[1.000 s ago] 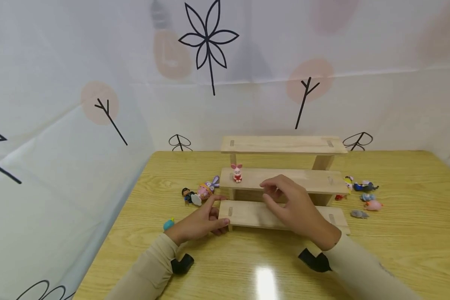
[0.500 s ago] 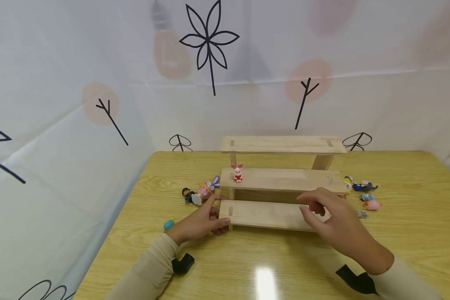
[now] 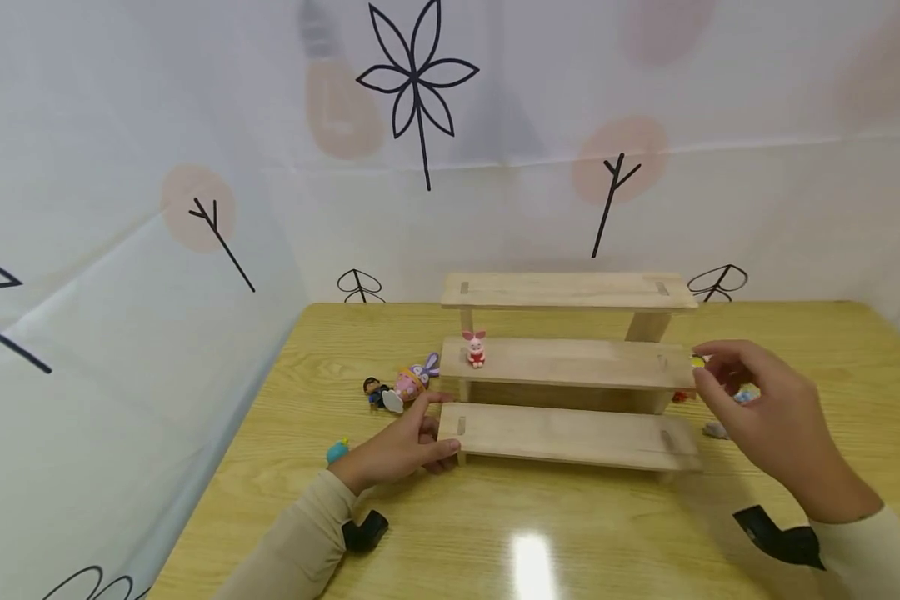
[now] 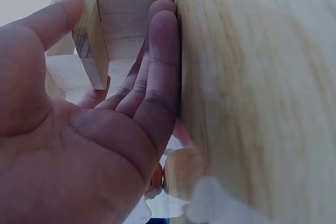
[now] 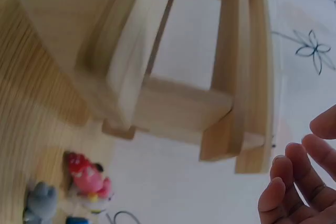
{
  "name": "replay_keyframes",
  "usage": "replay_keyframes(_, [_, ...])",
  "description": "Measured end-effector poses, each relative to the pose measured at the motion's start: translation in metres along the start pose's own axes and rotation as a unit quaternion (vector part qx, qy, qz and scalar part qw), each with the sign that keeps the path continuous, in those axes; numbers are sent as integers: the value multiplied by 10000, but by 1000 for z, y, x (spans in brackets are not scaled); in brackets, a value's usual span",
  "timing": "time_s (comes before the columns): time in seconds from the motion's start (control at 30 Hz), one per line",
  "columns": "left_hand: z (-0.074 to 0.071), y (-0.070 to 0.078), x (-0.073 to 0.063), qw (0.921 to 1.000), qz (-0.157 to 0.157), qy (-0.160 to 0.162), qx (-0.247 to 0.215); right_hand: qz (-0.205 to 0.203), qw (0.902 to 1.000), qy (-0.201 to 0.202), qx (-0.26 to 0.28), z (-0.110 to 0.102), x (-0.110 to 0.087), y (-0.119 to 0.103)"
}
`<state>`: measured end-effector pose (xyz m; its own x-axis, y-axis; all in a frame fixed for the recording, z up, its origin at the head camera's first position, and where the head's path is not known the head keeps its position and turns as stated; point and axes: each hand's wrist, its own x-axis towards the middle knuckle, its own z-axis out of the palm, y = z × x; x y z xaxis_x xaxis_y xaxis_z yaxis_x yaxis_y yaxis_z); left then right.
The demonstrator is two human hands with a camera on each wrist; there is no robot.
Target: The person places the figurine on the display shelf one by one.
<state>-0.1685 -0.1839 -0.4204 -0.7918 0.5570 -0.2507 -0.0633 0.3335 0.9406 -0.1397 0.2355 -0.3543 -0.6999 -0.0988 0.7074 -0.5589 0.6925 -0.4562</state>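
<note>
A three-tier wooden shelf (image 3: 562, 433) stands on the table. My left hand (image 3: 401, 446) holds the left end of its lowest board, thumb and forefinger at the board's two edges. In the left wrist view the other fingers (image 4: 160, 72) lie under that board, along the table top. My right hand (image 3: 772, 417) hovers at the shelf's right side with loosely bent fingers and nothing between them. It partly covers small toy figures there, among them a grey one (image 3: 716, 430). A pink piglet figurine (image 3: 476, 350) sits on the middle tier's left end.
Left of the shelf lie a dark-haired figure (image 3: 376, 392), a pink figure with rabbit ears (image 3: 411, 382) and a teal toy (image 3: 337, 451). In the right wrist view a red and pink figure (image 5: 86, 174) lies near the shelf. A patterned cloth (image 3: 495, 225) hangs behind.
My right hand has moved right, from over the lowest board to beside the shelf above the figures. The left hand has stayed at the board's end, and the piglet figurine has not moved.
</note>
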Motion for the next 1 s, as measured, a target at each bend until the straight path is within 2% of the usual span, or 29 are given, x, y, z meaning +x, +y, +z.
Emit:
replay_keyframes(0.2, [0,0,0,10000,-31,25,74,451,9990,-20,-60,-2,-1,24])
replay_keyframes(0.4, [1,0,-1,10000,-73,-24,23,1136,9919,-477,-324,-5,-4,48])
replay_keyframes(0.5, [0,0,-1,10000,-67,-32,-14,1345,9869,-769,-448,-8,-5,56])
replay_keyframes(0.83, [-1,2,-3,10000,-34,7,84,1592,9759,-1380,-565,-16,-7,74])
replay_keyframes(1.0, [0,1,-1,9999,-51,-12,118,1554,9707,-1745,-562,-13,-11,82])
